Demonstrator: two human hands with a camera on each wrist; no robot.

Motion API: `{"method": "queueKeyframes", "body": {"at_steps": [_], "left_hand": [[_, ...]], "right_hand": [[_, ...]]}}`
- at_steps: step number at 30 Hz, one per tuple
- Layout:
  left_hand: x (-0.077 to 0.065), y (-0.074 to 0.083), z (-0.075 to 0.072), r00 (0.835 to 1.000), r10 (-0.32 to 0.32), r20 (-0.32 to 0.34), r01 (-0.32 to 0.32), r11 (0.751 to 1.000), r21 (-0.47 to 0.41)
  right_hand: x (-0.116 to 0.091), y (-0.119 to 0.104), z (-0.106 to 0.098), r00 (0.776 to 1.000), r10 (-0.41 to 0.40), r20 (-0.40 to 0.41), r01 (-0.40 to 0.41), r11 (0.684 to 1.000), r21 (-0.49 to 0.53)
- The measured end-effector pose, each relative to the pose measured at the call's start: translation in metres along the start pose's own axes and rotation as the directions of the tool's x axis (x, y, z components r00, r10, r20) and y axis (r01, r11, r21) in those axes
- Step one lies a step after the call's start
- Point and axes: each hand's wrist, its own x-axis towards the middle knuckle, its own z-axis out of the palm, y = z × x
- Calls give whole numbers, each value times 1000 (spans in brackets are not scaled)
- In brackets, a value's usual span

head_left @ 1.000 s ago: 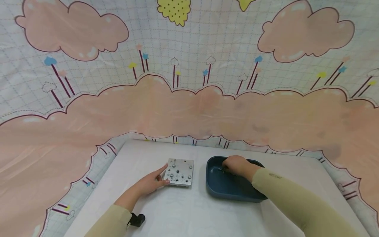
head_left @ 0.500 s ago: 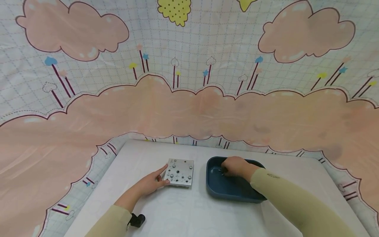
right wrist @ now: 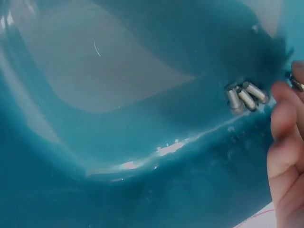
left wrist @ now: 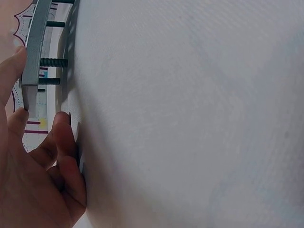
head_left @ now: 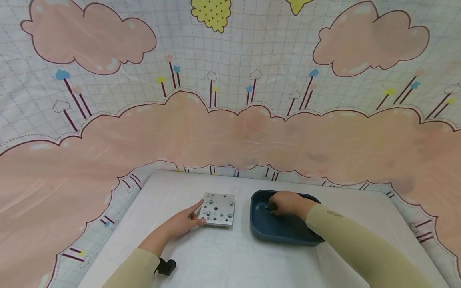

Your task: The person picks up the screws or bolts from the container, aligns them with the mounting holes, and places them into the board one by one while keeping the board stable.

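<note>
A square silver metal plate [head_left: 217,210], dotted with holes and screw heads, lies on the white table. My left hand [head_left: 180,222] holds its left edge, thumb at the near corner and index finger farther up. In the left wrist view, threaded screws [left wrist: 53,62] stick out from the plate's underside. My right hand [head_left: 287,203] reaches inside a dark blue bin [head_left: 268,239], fingers bent. Seen from the right wrist, the fingertips pinch a small shiny metal piece [right wrist: 297,83], mostly hidden. Close by, several short silver metal pins [right wrist: 247,97] lie together on the bin's floor.
The bin stands to the right of the plate on the white table [head_left: 230,264]. A black wrist camera [head_left: 167,267] is strapped to the left wrist. Behind the table hangs a patterned cloth [head_left: 230,136] with clouds and stars.
My right hand shifts slightly within the bin, and its fingers move a little among the small metal parts. The left hand and the plate stay in place.
</note>
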Motion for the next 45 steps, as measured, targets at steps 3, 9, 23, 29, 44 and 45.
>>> {"method": "queueKeyframes", "body": {"at_steps": [3, 9, 23, 29, 44, 45], "left_hand": [[0, 1, -1, 1000, 1, 1, -1, 1000, 4], [1, 0, 0, 1000, -6, -7, 6, 1000, 2], [0, -3, 2, 1000, 8, -7, -8, 1000, 12], [1, -2, 2, 1000, 6, -7, -6, 1000, 0], [0, 0, 1, 1000, 3, -13, -3, 1000, -19], [0, 0, 2, 1000, 1, -13, -1, 1000, -18]], "right_hand": [[-2, 0, -5, 1000, 11, 4, -11, 998, 64], [-5, 3, -9, 1000, 21, 9, -22, 992, 125], [-18, 10, -18, 995, 10, -95, 7, 984, 177], [-21, 8, -24, 996, 16, -88, 2, 980, 197], [-10, -11, -36, 986, 42, -161, -6, 976, 216], [-9, -14, -38, 986, 34, -166, 2, 977, 214]]}}
